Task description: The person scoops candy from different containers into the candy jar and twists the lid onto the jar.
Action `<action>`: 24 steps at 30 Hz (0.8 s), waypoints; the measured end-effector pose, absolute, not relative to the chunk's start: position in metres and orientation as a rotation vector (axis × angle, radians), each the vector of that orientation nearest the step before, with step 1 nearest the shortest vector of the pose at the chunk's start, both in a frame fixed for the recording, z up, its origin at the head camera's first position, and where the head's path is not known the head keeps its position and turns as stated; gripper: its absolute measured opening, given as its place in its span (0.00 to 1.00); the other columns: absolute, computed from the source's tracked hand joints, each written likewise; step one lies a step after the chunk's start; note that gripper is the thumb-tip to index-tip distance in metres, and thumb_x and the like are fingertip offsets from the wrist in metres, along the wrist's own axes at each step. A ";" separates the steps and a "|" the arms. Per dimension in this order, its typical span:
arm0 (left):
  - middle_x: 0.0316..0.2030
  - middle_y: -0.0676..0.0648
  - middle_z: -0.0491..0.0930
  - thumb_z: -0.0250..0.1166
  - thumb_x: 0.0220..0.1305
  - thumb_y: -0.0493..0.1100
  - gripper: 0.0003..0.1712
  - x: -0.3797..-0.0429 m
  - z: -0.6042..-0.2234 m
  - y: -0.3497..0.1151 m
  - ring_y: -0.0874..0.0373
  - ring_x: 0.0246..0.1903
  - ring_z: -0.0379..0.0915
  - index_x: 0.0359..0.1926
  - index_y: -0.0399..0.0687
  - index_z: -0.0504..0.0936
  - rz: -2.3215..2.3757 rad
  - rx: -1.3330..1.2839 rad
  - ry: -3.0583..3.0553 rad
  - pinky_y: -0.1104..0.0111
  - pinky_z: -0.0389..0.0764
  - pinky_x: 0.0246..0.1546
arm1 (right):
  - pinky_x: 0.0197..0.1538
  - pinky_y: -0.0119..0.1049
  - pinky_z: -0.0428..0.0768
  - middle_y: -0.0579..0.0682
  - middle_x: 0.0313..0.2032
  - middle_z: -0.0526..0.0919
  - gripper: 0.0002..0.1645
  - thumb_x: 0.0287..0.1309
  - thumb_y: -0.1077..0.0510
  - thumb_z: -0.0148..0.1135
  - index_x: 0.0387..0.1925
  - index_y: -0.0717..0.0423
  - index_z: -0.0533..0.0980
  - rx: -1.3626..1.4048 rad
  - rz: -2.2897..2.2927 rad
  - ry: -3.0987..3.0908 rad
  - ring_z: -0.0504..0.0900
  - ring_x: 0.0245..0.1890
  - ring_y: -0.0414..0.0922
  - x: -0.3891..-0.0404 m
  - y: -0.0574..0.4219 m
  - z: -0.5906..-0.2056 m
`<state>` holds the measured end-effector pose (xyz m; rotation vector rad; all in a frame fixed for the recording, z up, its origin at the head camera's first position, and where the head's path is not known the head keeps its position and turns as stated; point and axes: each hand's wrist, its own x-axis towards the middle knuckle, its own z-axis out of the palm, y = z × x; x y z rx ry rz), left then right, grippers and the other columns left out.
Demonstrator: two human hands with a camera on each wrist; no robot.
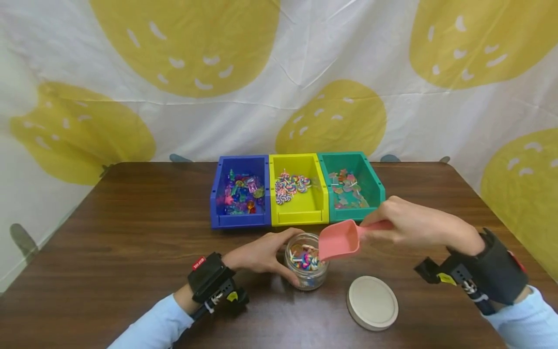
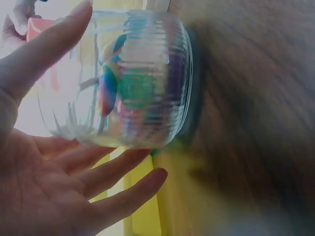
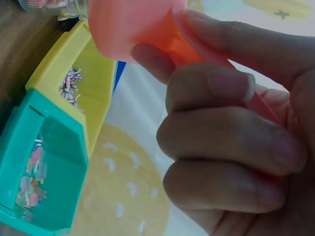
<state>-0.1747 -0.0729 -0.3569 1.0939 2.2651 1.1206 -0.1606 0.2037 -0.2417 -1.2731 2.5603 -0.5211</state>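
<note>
One scoop handle, partly behind fingers

Jar's clear ribbed glass, scoop's smooth pink plastic, bins look plasticky, table's wood-look with a slight sheen.

Coral-pink scoop, cream lid, clear jar with rainbow-swirled candies; bins in blue, yellow and teal. The table is dark brown, wood-grained; the cloth white with yellow lemons (flecked white); the sleeves pale blue.
</note>
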 end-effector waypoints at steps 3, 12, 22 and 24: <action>0.54 0.44 0.70 0.71 0.45 0.48 0.45 -0.175 -0.354 -0.079 0.53 0.55 0.66 0.61 0.42 0.58 1.125 1.064 2.250 0.64 0.69 0.54 | 0.18 0.21 0.54 0.32 0.13 0.55 0.11 0.56 0.50 0.57 0.20 0.44 0.73 -1.293 -0.540 2.546 0.54 0.12 0.27 -0.164 0.207 -0.245; 0.54 0.40 0.69 0.61 0.56 0.53 0.33 -0.183 -0.334 -0.111 0.48 0.52 0.68 0.58 0.39 0.64 1.189 0.914 2.324 0.61 0.73 0.50 | 0.18 0.23 0.56 0.35 0.12 0.55 0.09 0.55 0.49 0.57 0.27 0.48 0.77 -1.178 -0.623 2.506 0.54 0.13 0.30 -0.176 0.207 -0.249; 0.50 0.37 0.73 0.59 0.58 0.51 0.30 -0.197 -0.314 -0.161 0.45 0.50 0.70 0.56 0.38 0.66 1.231 0.537 2.766 0.55 0.74 0.47 | 0.20 0.27 0.53 0.39 0.11 0.53 0.14 0.58 0.49 0.54 0.24 0.52 0.75 -1.226 -0.598 2.556 0.52 0.13 0.34 -0.202 0.165 -0.238; 0.49 0.36 0.73 0.58 0.59 0.51 0.29 -0.199 -0.314 -0.168 0.45 0.48 0.71 0.56 0.38 0.66 1.236 0.401 2.846 0.54 0.74 0.46 | 0.20 0.27 0.53 0.40 0.11 0.53 0.14 0.59 0.50 0.54 0.24 0.53 0.77 -1.239 -0.574 2.575 0.52 0.12 0.35 -0.208 0.153 -0.235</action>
